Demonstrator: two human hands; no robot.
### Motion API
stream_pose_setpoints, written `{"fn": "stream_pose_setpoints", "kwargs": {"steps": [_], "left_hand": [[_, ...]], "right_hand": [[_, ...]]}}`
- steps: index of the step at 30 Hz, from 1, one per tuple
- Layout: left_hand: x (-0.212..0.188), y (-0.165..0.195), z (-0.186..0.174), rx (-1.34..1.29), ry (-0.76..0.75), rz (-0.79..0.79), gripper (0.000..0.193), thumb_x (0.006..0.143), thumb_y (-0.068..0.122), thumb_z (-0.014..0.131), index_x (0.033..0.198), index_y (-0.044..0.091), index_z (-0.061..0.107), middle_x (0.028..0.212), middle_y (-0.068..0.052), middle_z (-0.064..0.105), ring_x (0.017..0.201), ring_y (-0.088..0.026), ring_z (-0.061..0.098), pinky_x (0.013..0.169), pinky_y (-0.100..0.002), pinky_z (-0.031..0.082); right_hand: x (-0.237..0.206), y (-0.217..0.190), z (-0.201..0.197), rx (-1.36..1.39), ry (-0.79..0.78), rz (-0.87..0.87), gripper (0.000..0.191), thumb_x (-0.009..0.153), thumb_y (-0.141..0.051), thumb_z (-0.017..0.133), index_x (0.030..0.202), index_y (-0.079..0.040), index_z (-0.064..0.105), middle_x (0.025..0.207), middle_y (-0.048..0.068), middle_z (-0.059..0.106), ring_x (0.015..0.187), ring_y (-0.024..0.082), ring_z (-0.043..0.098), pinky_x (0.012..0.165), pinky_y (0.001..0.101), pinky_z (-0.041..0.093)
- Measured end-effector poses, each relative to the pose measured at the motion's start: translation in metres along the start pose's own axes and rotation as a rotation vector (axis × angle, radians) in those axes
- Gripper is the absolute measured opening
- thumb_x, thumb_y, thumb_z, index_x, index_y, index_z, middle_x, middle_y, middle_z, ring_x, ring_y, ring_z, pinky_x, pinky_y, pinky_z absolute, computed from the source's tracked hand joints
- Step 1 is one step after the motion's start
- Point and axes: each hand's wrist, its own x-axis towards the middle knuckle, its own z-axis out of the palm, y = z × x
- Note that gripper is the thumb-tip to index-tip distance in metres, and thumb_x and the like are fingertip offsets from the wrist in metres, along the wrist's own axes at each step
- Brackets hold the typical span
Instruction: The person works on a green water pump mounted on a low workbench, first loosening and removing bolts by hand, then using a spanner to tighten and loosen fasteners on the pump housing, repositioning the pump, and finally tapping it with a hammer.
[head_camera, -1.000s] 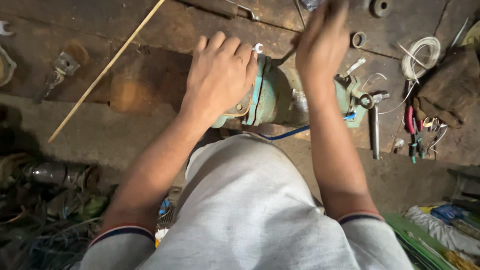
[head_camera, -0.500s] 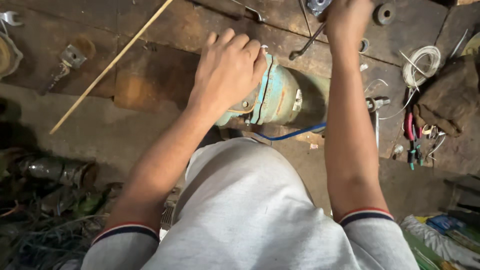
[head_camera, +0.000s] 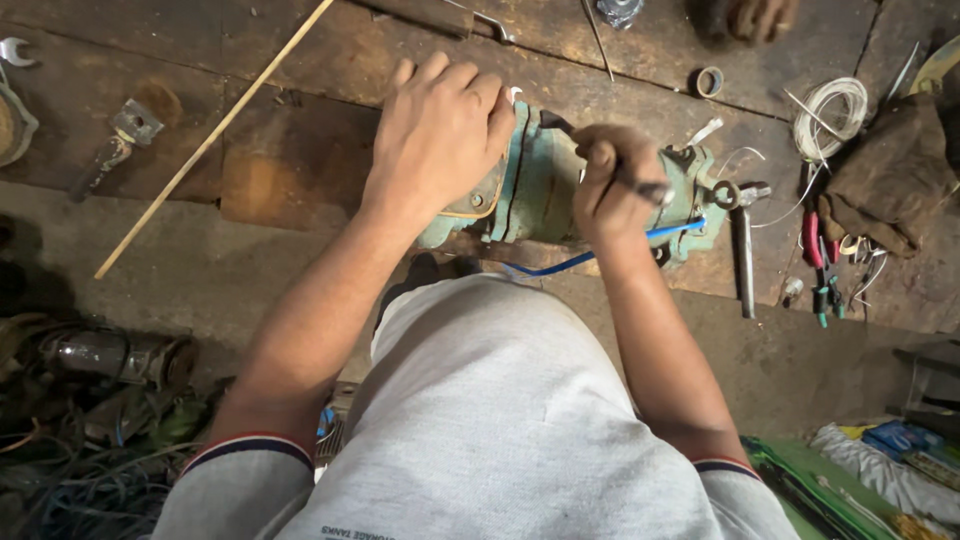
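A green, worn electric motor (head_camera: 545, 185) lies on its side on the dirty wooden bench (head_camera: 300, 60). My left hand (head_camera: 440, 130) lies spread over its left end and holds it down. My right hand (head_camera: 610, 190) is closed around a dark-handled tool (head_camera: 600, 155) whose tip rests on top of the motor housing. A blue wire (head_camera: 600, 250) runs out from under the motor, below my right hand.
A thin wooden stick (head_camera: 210, 140) lies diagonally at left. A spanner (head_camera: 745, 250), pliers with red handles (head_camera: 815, 250), a white wire coil (head_camera: 830, 115) and a brown rag (head_camera: 895, 170) sit at right. Scrap parts and cables (head_camera: 90, 420) fill the floor at lower left.
My right hand has come back from the far edge of the bench with a tool and set it on the motor. My left hand stays on the motor.
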Motion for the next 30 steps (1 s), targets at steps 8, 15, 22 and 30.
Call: {"fn": "stream_pose_setpoints", "kwargs": {"steps": [8, 15, 22, 30], "left_hand": [[0.0, 0.001, -0.002, 0.01, 0.001, 0.001, 0.025, 0.102, 0.025, 0.064, 0.084, 0.008, 0.071, 0.083, -0.008, 0.067, 0.089, -0.029, 0.062, 0.084, -0.047, 0.044], [-0.001, 0.001, -0.005, 0.005, -0.01, 0.002, 0.023, 0.102, 0.024, 0.065, 0.086, 0.008, 0.071, 0.084, -0.008, 0.067, 0.089, -0.028, 0.061, 0.083, -0.046, 0.044], [-0.001, 0.001, -0.006, 0.002, -0.014, 0.003, 0.022, 0.1, 0.024, 0.066, 0.086, 0.008, 0.072, 0.083, -0.007, 0.067, 0.088, -0.028, 0.062, 0.081, -0.046, 0.044], [-0.002, 0.001, -0.008, 0.019, -0.033, 0.006, 0.022, 0.1, 0.024, 0.066, 0.086, 0.008, 0.072, 0.083, -0.007, 0.066, 0.088, -0.028, 0.062, 0.082, -0.046, 0.045]], "right_hand": [[-0.038, -0.018, -0.007, -0.009, -0.075, -0.145, 0.013, 0.111, -0.009, 0.054, 0.105, 0.003, 0.052, 0.108, 0.023, 0.072, 0.097, 0.036, 0.073, 0.085, 0.0413, 0.06], [-0.046, -0.013, -0.003, -0.078, -0.163, -0.324, 0.011, 0.092, -0.003, 0.064, 0.096, -0.001, 0.054, 0.101, 0.022, 0.068, 0.091, 0.038, 0.071, 0.08, 0.0435, 0.06], [-0.045, -0.012, -0.011, -0.146, -0.26, -0.396, 0.016, 0.088, 0.0, 0.068, 0.099, 0.002, 0.057, 0.106, 0.021, 0.067, 0.095, 0.039, 0.069, 0.081, 0.0436, 0.059], [-0.035, -0.007, -0.017, -0.244, -0.376, -0.583, 0.022, 0.083, -0.017, 0.071, 0.094, -0.002, 0.058, 0.106, 0.019, 0.069, 0.09, 0.034, 0.07, 0.076, 0.0394, 0.058]]}}
